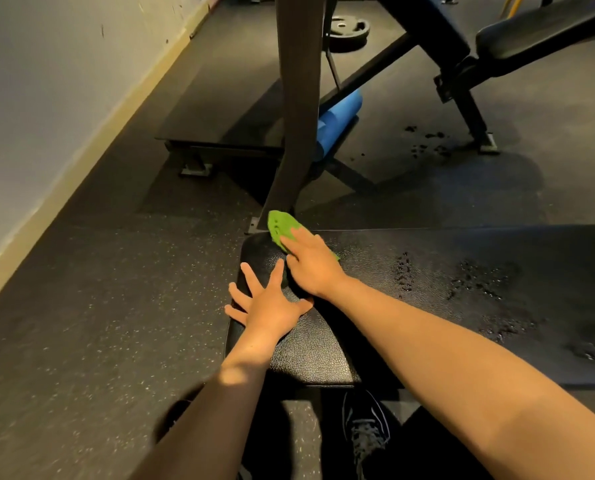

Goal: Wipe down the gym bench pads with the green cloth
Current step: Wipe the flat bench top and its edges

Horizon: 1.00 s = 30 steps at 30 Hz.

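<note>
fingers (301,239) of right hand (311,268) flat on green cloth (281,224) at bench pad (323,351) corner, left hand (271,308) splayed.

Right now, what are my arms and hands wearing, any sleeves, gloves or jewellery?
The left forearm and right forearm are bare, no sleeves in view. The left hand and right hand have no gloves, and no rings or watch show.

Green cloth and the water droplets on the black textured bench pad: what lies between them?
In the head view, only bare black textured bench pad lies between the green cloth under the right hand and the nearest water droplets.
</note>
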Available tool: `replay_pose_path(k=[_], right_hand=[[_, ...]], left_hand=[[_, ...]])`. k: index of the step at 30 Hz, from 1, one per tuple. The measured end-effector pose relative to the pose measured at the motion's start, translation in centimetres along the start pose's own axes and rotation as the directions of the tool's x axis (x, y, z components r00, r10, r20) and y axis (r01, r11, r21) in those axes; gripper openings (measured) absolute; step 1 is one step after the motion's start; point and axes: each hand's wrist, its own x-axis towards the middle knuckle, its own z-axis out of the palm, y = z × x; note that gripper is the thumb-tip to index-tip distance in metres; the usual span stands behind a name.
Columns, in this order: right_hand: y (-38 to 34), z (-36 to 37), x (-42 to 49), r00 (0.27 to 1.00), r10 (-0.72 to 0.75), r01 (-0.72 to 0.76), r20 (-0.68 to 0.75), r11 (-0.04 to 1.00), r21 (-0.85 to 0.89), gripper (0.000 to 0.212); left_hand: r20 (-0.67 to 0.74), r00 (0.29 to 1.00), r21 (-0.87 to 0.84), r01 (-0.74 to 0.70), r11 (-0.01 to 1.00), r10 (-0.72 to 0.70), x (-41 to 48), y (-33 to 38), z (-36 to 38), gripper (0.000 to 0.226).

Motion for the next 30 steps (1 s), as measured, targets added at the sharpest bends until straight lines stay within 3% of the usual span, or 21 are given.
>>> replay_pose_path(k=[4,8,13,15,17,19,23,25,30], right_hand=[[1.8,-1.1,-0.9,1.0,-0.009,0.009,0.02,1.0,-0.01,0.062],[5.2,-4.7,-2.6,0.985,0.155,-0.163,-0.07,0.979,-0.122,0.053],[7.2,-5.8,-3.5,0.909,0.377,-0.409,-0.178,0.89,-0.204,0.051],[5.1,-4.6,-3.5,0.915,0.347,-0.383,-0.208,0.908,-0.17,0.048],[2.6,-3.2,-4.3,0.952,0.221,-0.241,-0.209,0.968,-0.074,0.055],[1.4,-2.2,-5.1,0.988,0.089,-0.092,-0.124,0.996,-0.012,0.06],[3.5,-3.6,-4.6,0.998,0.057,-0.056,0.025,0.997,-0.057,0.066],[4.9,-5.3,-3.6,0.996,0.084,-0.08,0.037,0.991,-0.109,0.067],[8.2,-8.2,-2.4,0.935,0.345,-0.352,-0.079,0.93,-0.103,0.057]], left_hand=[[-0.015,0.999,0.058,-0.038,0.998,0.039,0.1,0.4,-0.1,0.094],[-0.028,0.997,0.113,-0.066,0.991,0.069,0.1,0.4,-0.1,0.094],[-0.023,0.996,0.19,-0.075,0.979,0.081,-0.2,0.8,0.1,0.089],[-0.034,0.995,0.204,-0.089,0.975,0.098,-0.3,1.5,0.5,0.082],[-0.05,0.991,0.215,-0.109,0.971,0.122,-0.3,2.3,1.0,0.075],[-0.045,0.992,0.208,-0.107,0.972,0.119,-0.1,2.9,1.3,0.071],[-0.024,0.995,0.189,-0.094,0.977,0.101,0.3,3.3,1.2,0.074],[-0.021,0.994,0.18,-0.104,0.978,0.11,0.2,3.1,1.1,0.075],[-0.022,0.992,0.167,-0.121,0.978,0.126,0.3,2.9,1.2,0.075]])
